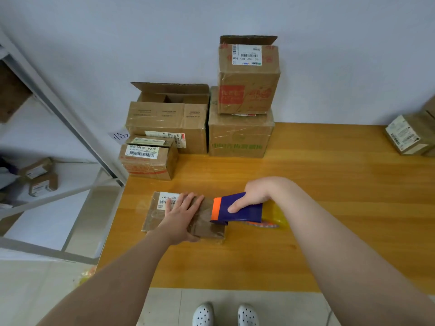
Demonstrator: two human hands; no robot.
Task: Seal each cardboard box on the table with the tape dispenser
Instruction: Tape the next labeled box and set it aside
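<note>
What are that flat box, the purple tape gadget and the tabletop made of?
The flat box looks like matte brown cardboard with glossy clear tape wrinkled over it. The tape dispenser seems smooth plastic, purple with an orange front edge. The table shows orange wood grain under a shiny coat: varnished wood or laminate, I cannot tell.

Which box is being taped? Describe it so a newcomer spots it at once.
On the orange-brown wooden table, look near the front left corner, before the stacked cartons. There a flat brown cardboard box with a white barcode label lies under the left hand. Unlike those cartons, it is low, alone, and met at its right end by the purple-and-orange tape dispenser.
</note>
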